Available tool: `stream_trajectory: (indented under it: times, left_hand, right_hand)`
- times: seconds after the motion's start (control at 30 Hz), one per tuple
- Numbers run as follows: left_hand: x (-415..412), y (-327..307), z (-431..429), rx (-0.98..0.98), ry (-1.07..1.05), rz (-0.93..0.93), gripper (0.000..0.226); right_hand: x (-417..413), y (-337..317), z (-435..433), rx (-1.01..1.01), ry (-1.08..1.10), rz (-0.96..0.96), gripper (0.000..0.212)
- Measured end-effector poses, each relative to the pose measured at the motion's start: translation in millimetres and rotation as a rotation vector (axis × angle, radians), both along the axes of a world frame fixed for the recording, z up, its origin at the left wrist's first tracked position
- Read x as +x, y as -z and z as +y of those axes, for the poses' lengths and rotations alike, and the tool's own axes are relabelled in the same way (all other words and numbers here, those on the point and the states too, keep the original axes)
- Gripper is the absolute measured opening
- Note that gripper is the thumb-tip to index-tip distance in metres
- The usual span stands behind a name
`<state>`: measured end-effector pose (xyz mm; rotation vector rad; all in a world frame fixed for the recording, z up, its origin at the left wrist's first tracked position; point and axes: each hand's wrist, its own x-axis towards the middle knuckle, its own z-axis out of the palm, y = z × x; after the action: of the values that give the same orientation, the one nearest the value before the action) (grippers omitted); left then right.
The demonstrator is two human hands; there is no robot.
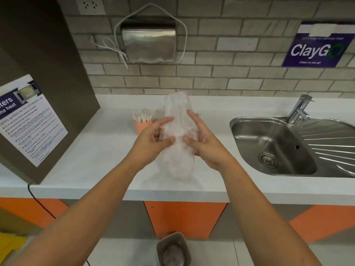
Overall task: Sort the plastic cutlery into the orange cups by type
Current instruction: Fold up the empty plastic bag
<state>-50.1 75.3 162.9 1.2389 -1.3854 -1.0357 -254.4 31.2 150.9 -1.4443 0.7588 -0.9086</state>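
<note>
Clear cutlery bag (177,135) between both hands

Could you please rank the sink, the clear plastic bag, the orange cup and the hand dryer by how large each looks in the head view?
1. sink
2. clear plastic bag, though held nearer the camera
3. hand dryer, farther off, so its rank against the bag is unsure
4. orange cup, clearly smallest

The table (99,150) lies bare left of the hands. An orange cup (143,126) of cutlery stands just beyond, the brown cabinet (48,73) walls the left, and the sink (272,146) opens to the right.
</note>
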Motion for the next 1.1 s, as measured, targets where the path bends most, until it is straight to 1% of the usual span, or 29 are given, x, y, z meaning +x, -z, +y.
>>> stream_trajectory:
  times: [0.03, 0.07, 0.1, 0.17, 0.2, 0.27, 0.3, 0.33, 0.43, 0.47, 0.57, 0.63, 0.67, 0.7, 0.77, 0.8, 0.87, 0.97, 1.0, 1.03, 1.1]
  left_hand:
    - [1.7, -2.8, -1.5, 0.021, 0.015, -0.067, 0.055]
    - [2.4, -6.8, -2.6, 0.031, 0.005, -0.171, 0.05]
    - [2.4, -10.1, -4.0, 0.025, -0.023, -0.31, 0.048]
    - [0.1, -15.5, -6.3, -0.006, -0.092, -0.6, 0.041]
    - [-1.5, -17.5, -6.9, -0.032, -0.115, -0.694, 0.035]
    - [-3.6, -15.3, -10.2, -0.087, -0.144, -0.755, 0.02]
    - [-4.3, -12.5, -12.7, -0.109, -0.171, -0.744, 0.017]
    - [-6.2, -11.3, -13.4, -0.11, -0.2, -0.693, 0.018]
    - [-15.7, -8.4, -14.5, -0.024, -0.214, -0.487, 0.031]
    - [-18.4, -7.0, -14.4, -0.018, -0.201, -0.466, 0.032]
    - [-18.8, -4.0, -14.0, -0.055, -0.158, -0.477, 0.027]
    - [-15.3, -5.9, -15.2, -0.081, -0.117, -0.481, 0.025]
    - [-14.4, -8.8, -15.3, -0.098, -0.084, -0.48, 0.023]
    - [-14.1, -11.8, -15.9, -0.118, -0.048, -0.479, 0.021]
    - [-14.5, -16.5, -17.8, -0.153, 0.022, -0.476, 0.015]
    - [-14.9, -18.3, -18.3, -0.17, 0.041, -0.478, 0.013]
    - [-14.4, -20.2, -18.9, -0.214, 0.014, -0.493, 0.01]
    - [-8.8, -20.5, -18.4, -0.249, -0.107, -0.481, 0.006]
    - [-6.9, -20.3, -18.1, -0.25, -0.143, -0.452, 0.007]
    - [-5.0, -19.9, -18.7, -0.247, -0.179, -0.421, 0.007]
    - [-6.4, -19.4, -19.8, -0.249, -0.265, -0.396, 0.015]
  right_hand:
    - [-3.1, -1.4, -1.6, -0.031, -0.032, 0.098, 0.071]
    - [-5.2, -4.1, -2.7, -0.055, -0.012, 0.208, 0.065]
    - [-5.9, -6.2, -5.0, -0.077, 0.037, 0.325, 0.053]
    - [-6.0, -8.8, -9.0, -0.139, 0.114, 0.536, 0.02]
    - [-4.9, -9.7, -9.2, -0.135, 0.116, 0.585, 0.009]
    - [-2.6, -10.3, -8.8, -0.066, 0.112, 0.564, 0.016]
    - [-2.2, -11.4, -8.5, -0.037, 0.124, 0.53, 0.018]
    - [-2.9, -13.3, -8.6, -0.012, 0.145, 0.499, 0.018]
    - [-5.4, -19.3, -9.4, 0.121, 0.156, 0.387, 0.011]
    - [-5.3, -21.1, -9.5, 0.141, 0.158, 0.356, 0.01]
    - [-11.3, -29.4, -10.7, 0.045, 0.235, 0.257, 0.025]
    - [-20.4, -41.5, -9.2, 0.035, 0.121, 0.213, 0.023]
    - [-23.7, -47.5, -8.3, 0.051, 0.028, 0.248, 0.02]
    - [-24.8, -51.8, -7.4, 0.052, -0.059, 0.324, 0.019]
    - [-19.7, -55.9, -5.8, 0.03, -0.175, 0.479, 0.029]
    - [-15.9, -56.1, -6.1, 0.027, -0.198, 0.507, 0.035]
    - [-14.1, -55.9, -8.3, 0.051, -0.178, 0.467, 0.038]
    - [-31.3, -52.1, -10.9, 0.063, -0.112, 0.454, 0.024]
    - [-37.7, -49.2, -10.3, 0.053, -0.085, 0.409, 0.023]
    - [-41.2, -45.6, -8.8, 0.055, -0.03, 0.307, 0.022]
    - [-34.4, -40.6, -2.5, 0.108, 0.153, 0.024, 0.023]
